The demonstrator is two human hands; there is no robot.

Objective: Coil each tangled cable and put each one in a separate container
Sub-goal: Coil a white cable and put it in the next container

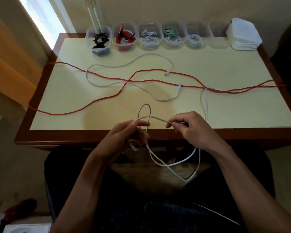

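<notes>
- The left hand (124, 137) and right hand (190, 126) hover at 6 o'clock, over the near edge of the bench (242, 115).
- Left fingers (141, 123) are clamped on the white cable (158, 120), which forms a small loop above them; right fingers (170, 125) pinch the same cable.
- Its slack hangs below the bench edge over the lap, and another run climbs toward 1 o'clock.
- A red cable (107, 98) crosses the middle, draping off the 9 and 3 o'clock edges, tangled with a grey cable (91, 79).
- Containers (124, 37) line the 12 o'clock edge; the empty container (219, 37) sits beside stacked lids (244, 36).
- Bare surface lies at 4 and 8 o'clock.
</notes>
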